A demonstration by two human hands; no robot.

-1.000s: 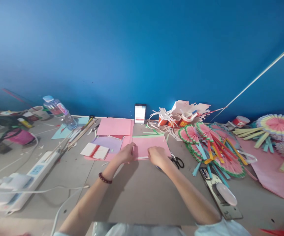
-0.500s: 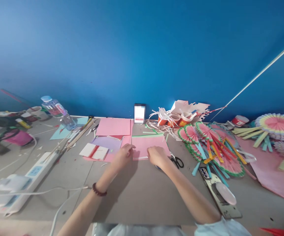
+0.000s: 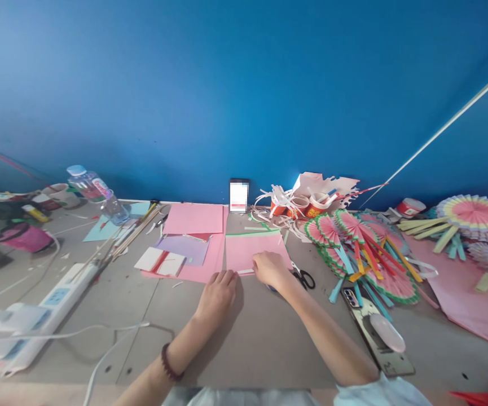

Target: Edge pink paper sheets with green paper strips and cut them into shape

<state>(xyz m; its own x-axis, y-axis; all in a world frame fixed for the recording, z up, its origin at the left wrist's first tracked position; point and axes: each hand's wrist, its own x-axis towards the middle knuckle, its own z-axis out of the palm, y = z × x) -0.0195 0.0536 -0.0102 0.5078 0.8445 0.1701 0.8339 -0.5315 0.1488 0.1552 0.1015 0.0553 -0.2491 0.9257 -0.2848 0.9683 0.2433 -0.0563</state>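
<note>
A pink sheet of paper (image 3: 247, 248) lies flat in front of me, with a green strip along its far edge and a thin white strip (image 3: 244, 272) along its near edge. My right hand (image 3: 269, 268) is closed at the sheet's near edge, its fingers curled down onto the paper. Just off the near left corner, my left hand (image 3: 219, 293) rests low over the table, fingers drawn together and bent downward; whatever may be under them is hidden. Black-handled scissors (image 3: 305, 278) lie beside the right hand, partly under the sheet. A small dark object below the right wrist is mostly covered.
Pink (image 3: 195, 219) and purple papers (image 3: 182, 248) and a white card (image 3: 159, 262) lie left. Folded paper fans (image 3: 356, 228) and a phone (image 3: 374, 327) are right. Cups (image 3: 317, 206) stand behind. A power strip (image 3: 53, 310), bottle (image 3: 95, 189) and sticks (image 3: 137, 231) sit farther left.
My left hand has moved back toward me, from the sheet's left edge to the table by its near corner. The right hand stays at the near edge.
</note>
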